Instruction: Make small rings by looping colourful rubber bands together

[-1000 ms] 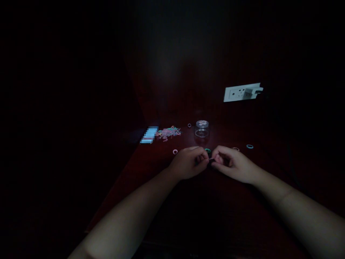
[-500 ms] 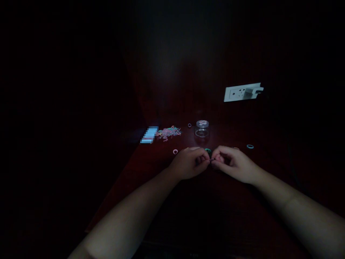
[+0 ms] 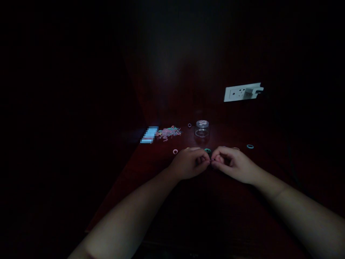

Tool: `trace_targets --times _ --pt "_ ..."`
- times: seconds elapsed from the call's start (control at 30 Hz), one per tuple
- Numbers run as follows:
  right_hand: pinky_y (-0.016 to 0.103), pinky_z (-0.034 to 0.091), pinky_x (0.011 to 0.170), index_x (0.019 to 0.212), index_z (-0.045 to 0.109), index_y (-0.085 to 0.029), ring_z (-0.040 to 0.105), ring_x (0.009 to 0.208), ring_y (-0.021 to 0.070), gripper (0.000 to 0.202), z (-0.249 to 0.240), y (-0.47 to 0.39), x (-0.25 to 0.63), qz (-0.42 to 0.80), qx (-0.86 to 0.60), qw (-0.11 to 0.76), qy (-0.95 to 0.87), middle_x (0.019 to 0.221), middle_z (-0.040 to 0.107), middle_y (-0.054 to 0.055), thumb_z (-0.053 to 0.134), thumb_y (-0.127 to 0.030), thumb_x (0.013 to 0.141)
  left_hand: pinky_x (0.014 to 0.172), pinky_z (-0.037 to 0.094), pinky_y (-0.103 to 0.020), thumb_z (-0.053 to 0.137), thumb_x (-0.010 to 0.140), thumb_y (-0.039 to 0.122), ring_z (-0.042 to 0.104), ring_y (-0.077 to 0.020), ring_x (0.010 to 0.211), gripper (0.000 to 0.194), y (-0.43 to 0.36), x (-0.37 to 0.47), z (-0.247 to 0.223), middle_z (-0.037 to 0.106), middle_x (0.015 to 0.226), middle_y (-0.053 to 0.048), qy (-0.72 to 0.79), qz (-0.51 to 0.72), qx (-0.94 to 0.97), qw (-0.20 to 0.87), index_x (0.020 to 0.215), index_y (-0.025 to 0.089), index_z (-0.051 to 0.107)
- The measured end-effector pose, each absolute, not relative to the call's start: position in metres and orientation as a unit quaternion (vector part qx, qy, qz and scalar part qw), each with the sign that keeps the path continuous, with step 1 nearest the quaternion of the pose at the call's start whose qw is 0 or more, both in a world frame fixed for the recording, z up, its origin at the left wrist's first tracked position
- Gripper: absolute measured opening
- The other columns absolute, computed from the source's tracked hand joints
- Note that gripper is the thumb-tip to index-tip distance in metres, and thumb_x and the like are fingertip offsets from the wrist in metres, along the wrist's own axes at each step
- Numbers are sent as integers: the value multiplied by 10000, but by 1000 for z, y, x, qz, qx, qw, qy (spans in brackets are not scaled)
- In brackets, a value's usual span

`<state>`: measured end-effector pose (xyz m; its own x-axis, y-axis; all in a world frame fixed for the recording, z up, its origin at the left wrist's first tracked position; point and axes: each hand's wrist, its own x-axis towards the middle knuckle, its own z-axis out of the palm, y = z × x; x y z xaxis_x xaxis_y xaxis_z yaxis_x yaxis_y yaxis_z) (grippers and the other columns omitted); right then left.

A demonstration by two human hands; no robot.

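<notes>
A small band (image 3: 211, 160) is showing as a thin, dull pinkish sliver (its full shape is getting lost in the dim light). It is sitting between the fingertips of both hands, bridging the narrow gap over a dark red table (image 3: 151, 158). The left hand (image 3: 190, 163) is curling nearly closed, thumb and forefinger pinching the left end; the right hand (image 3: 237, 165) is mirroring it, pinching the right end. Just beyond the fingertips, a green ring (image 3: 207, 149) is lying on the table. A pink ring (image 3: 174, 151) is resting beside the left hand, and a blue ring (image 3: 252, 147) is lying past the right. Farther back, a clear lidded jar (image 3: 202, 133) is standing upright, with a tangled pile of pastel bands (image 3: 169, 133) lying to its left, next to a glowing, pixelated screen (image 3: 149, 135).
</notes>
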<state>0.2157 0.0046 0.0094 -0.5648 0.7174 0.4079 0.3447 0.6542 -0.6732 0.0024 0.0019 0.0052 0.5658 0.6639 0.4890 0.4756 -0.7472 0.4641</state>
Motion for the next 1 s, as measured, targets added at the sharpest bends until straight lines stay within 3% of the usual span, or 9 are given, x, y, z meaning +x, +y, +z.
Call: trace_targets --times 0.37,1.0 --pt "254 392 527 806 603 -174 464 565 121 169 6 7 217 272 -322 333 -843 635 555 -3 568 -311 899 680 490 -249 619 849 247 600 -97 677 70 3 2 4 652 777 12 330 334 871 145 863 192 661" --pt "246 372 542 780 537 -192 443 591 122 125 2 11 220 280 -326 302 -851 653 497 -24 563 -261 880 610 468 -219 586 851 226 582 -86 649 66 1 2 6 634 780 5 319 355 866 147 869 181 631"
